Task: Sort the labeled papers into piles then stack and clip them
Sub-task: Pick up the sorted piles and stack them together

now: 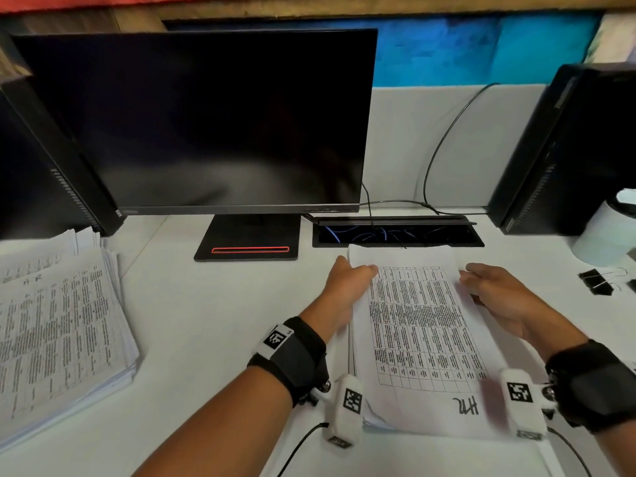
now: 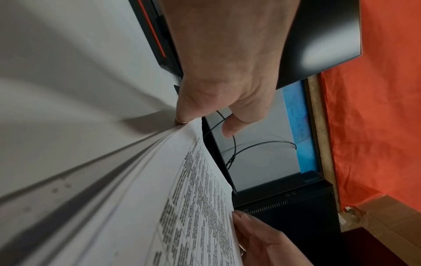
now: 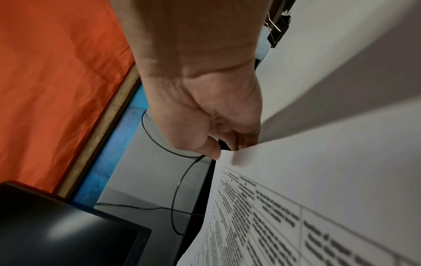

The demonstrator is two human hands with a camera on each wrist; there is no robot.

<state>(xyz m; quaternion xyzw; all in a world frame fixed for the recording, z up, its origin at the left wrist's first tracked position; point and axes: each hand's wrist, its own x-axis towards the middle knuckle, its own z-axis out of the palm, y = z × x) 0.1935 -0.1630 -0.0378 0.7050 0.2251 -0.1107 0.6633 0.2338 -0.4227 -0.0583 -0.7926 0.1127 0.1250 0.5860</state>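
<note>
**Both hands at the sides of the labeled stack**

A stack of printed papers (image 1: 418,339) lies on the white worktop (image 1: 213,325) at about 5 o'clock from the dark monitor (image 1: 206,122), its top sheet showing a table of text and a handwritten label near the person. The left hand (image 1: 347,284) sits at the stack's 9 o'clock edge, with thumb and fingers (image 2: 189,108) pinching the far left corner of the sheets. The right hand (image 1: 499,297) is at the 3 o'clock edge; in the right wrist view its curled fingers (image 3: 241,140) and thumb nip the top sheet's far corner. A second, thicker pile of papers (image 1: 58,325) rests well apart at 9 o'clock. 2 black binder clips (image 1: 597,282) lie at 3 o'clock, near a white cup (image 1: 605,235).
</note>
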